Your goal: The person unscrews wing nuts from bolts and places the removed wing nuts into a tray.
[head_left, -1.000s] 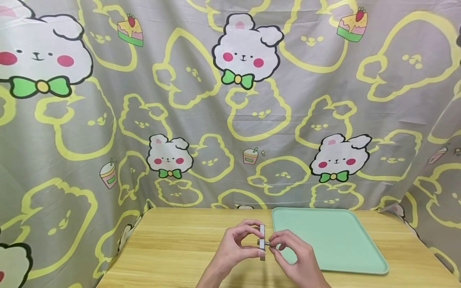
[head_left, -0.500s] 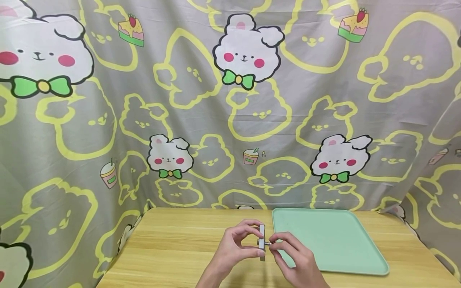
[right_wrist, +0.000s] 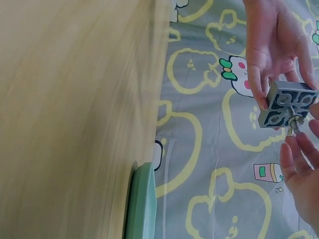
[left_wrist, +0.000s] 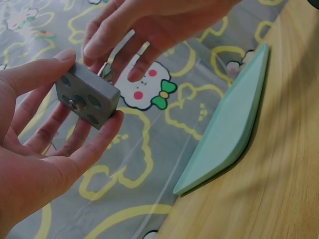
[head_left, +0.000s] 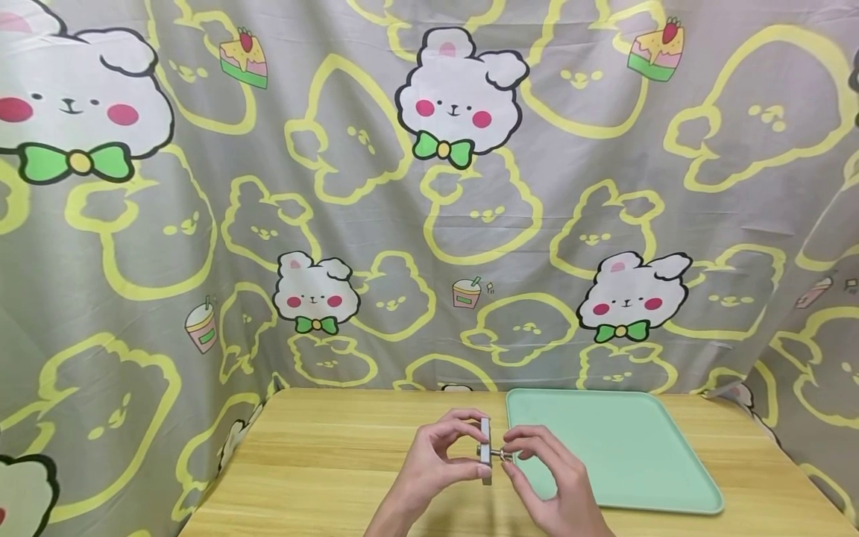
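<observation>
My left hand (head_left: 439, 455) grips a small grey square block (head_left: 486, 451) by its edges, thumb below and fingers above in the head view. Round recesses mark its corners in the left wrist view, around a bolt head (left_wrist: 77, 103) in the centre. Out of the other face sticks the bolt's threaded shank, carrying what looks like a metal wing nut (right_wrist: 295, 121). Around that nut my right hand (head_left: 553, 473) has its thumb and fingers spread, with fingertips (right_wrist: 293, 142) at or very near the bolt's end. Whether they touch the nut is hard to tell.
A pale green tray (head_left: 617, 447) lies on the wooden table (head_left: 322, 447), behind and right of my right hand. Patterned grey cloth (head_left: 376, 224) hangs behind the table and along both sides.
My right thumb and fingers have moved apart, so more of the nut and shank shows between them. The left hand and block have barely moved.
</observation>
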